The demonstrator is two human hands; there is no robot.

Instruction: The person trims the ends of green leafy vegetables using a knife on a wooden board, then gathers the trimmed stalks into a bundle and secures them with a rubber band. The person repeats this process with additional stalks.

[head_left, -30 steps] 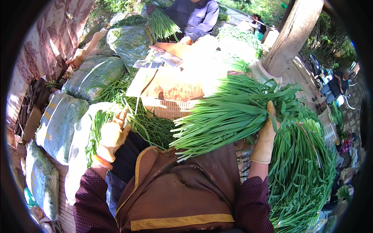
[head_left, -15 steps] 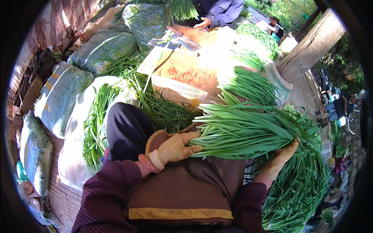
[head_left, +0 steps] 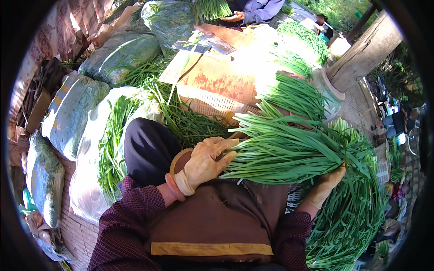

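Observation:
A large bunch of garlic chives (head_left: 285, 151) lies across my lap, its pale stem ends to the left and its green leaves to the right. My right hand (head_left: 332, 178), in a tan glove, grips the leafy part from below and the right; its fingers are partly hidden by the leaves. My left hand (head_left: 205, 160), gloved as well, rests against the stem ends with thumb and fingers apart. A pinkish band (head_left: 174, 187) circles the left wrist. Under and beside the right forearm spreads a big heap of chives (head_left: 348, 221).
Ahead stands a worn board (head_left: 217, 81) on a crate, with a broad blade (head_left: 217, 44) on it. Bagged greens (head_left: 74, 113) line the left side. More chive bundles (head_left: 291, 97) lie beyond the bunch, near a wooden post (head_left: 364, 52). Another person's hand (head_left: 233, 17) shows at the far side.
My left hand has shifted slightly up along the stem ends, its fingers a little more spread. The upper stems have risen and fanned out somewhat. My right hand has barely moved.

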